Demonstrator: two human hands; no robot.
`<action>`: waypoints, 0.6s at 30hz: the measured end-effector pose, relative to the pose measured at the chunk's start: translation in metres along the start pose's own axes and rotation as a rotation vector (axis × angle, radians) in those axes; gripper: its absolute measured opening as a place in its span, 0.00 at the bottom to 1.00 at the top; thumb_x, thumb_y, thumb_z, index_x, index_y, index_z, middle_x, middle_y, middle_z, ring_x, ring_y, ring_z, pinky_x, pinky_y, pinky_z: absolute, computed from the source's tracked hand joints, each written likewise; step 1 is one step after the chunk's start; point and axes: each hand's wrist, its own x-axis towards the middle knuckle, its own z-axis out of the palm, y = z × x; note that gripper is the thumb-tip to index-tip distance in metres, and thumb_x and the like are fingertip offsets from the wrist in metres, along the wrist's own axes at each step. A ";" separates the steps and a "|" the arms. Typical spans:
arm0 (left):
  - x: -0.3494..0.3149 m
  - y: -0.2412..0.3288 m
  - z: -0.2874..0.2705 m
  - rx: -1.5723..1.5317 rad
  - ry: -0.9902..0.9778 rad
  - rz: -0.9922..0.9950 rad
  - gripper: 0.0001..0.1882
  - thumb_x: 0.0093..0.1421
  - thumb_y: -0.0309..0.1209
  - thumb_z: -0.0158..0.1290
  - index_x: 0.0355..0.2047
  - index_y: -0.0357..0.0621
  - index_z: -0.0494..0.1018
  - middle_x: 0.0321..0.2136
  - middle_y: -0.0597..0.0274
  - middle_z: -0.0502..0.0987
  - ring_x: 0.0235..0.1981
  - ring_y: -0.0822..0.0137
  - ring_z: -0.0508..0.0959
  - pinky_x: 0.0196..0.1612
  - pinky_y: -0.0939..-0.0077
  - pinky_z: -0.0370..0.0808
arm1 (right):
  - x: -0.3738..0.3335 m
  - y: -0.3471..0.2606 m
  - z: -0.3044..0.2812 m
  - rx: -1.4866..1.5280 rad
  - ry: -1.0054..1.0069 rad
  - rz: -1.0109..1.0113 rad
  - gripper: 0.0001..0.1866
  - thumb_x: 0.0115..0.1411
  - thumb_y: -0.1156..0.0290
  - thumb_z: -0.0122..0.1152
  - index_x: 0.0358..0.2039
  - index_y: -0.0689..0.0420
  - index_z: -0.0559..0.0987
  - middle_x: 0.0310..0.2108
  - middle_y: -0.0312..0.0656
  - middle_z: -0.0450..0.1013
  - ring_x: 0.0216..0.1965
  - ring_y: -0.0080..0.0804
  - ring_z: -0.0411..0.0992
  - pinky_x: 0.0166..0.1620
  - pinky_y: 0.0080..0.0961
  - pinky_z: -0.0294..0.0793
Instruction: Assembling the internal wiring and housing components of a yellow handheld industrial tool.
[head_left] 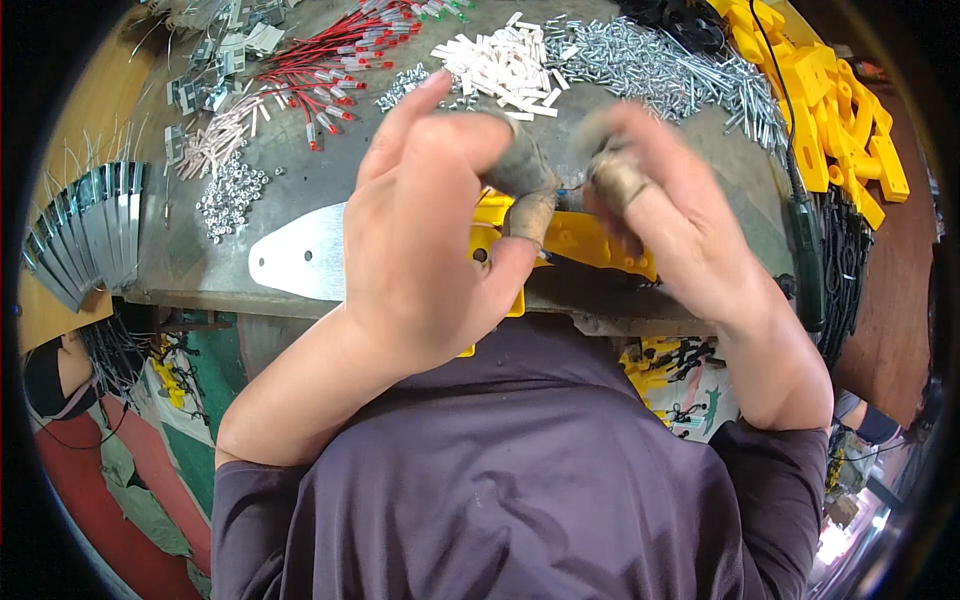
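My left hand (420,215) is over the bench edge, with worn covers on its thumb and index finger. Those two fingertips pinch together on something too small to make out. Close by on the right, my right hand (665,190) also wears finger covers, and motion smears its fingers. A thin dark bit shows between the two hands. Below the fingers lies a yellow plastic housing (600,243), partly hidden by both hands. Left of it, a flat silver metal plate (300,252) with small holes rests on the bench, its right end behind my left hand.
Along the back of the bench (320,180) lie red-wired parts (340,45), white sleeves (500,62), screws (650,70) and small nuts (230,195). Yellow housings (840,120) and black cords (848,260) are at right. Fanned metal blades (95,230) sit at far left.
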 end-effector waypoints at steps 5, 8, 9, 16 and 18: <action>0.010 0.009 0.001 -0.156 0.003 -0.148 0.27 0.46 0.13 0.57 0.44 0.39 0.58 0.35 0.62 0.69 0.36 0.70 0.76 0.63 0.54 0.58 | -0.002 0.018 0.006 -0.687 0.155 -0.628 0.05 0.56 0.75 0.52 0.35 0.57 0.69 0.21 0.42 0.66 0.24 0.27 0.67 0.29 0.27 0.67; 0.008 0.006 0.000 -0.219 0.014 -0.224 0.26 0.47 0.12 0.56 0.44 0.38 0.58 0.35 0.61 0.69 0.36 0.70 0.76 0.60 0.56 0.62 | -0.001 0.015 0.001 -0.758 0.273 -0.575 0.03 0.60 0.73 0.52 0.34 0.56 0.69 0.19 0.40 0.65 0.22 0.25 0.65 0.27 0.24 0.66; 0.005 0.001 -0.002 -0.029 0.002 -0.066 0.26 0.48 0.12 0.55 0.45 0.38 0.58 0.35 0.61 0.68 0.36 0.70 0.75 0.57 0.61 0.66 | -0.003 0.003 0.000 -0.282 0.127 -0.211 0.04 0.61 0.72 0.51 0.34 0.56 0.69 0.19 0.38 0.64 0.22 0.23 0.64 0.26 0.23 0.65; 0.010 0.011 0.003 -0.374 0.016 -0.362 0.25 0.46 0.13 0.56 0.44 0.38 0.60 0.33 0.61 0.71 0.34 0.68 0.76 0.57 0.61 0.65 | 0.001 0.030 0.009 -0.630 0.259 -0.600 0.05 0.62 0.71 0.51 0.38 0.55 0.67 0.19 0.36 0.65 0.19 0.26 0.65 0.22 0.23 0.64; 0.010 0.010 0.002 -0.413 0.070 -0.379 0.24 0.46 0.14 0.56 0.43 0.38 0.61 0.32 0.62 0.71 0.34 0.68 0.76 0.57 0.61 0.64 | 0.001 0.020 0.004 -0.623 0.356 -0.575 0.05 0.61 0.72 0.51 0.38 0.55 0.68 0.19 0.37 0.65 0.19 0.27 0.66 0.22 0.24 0.65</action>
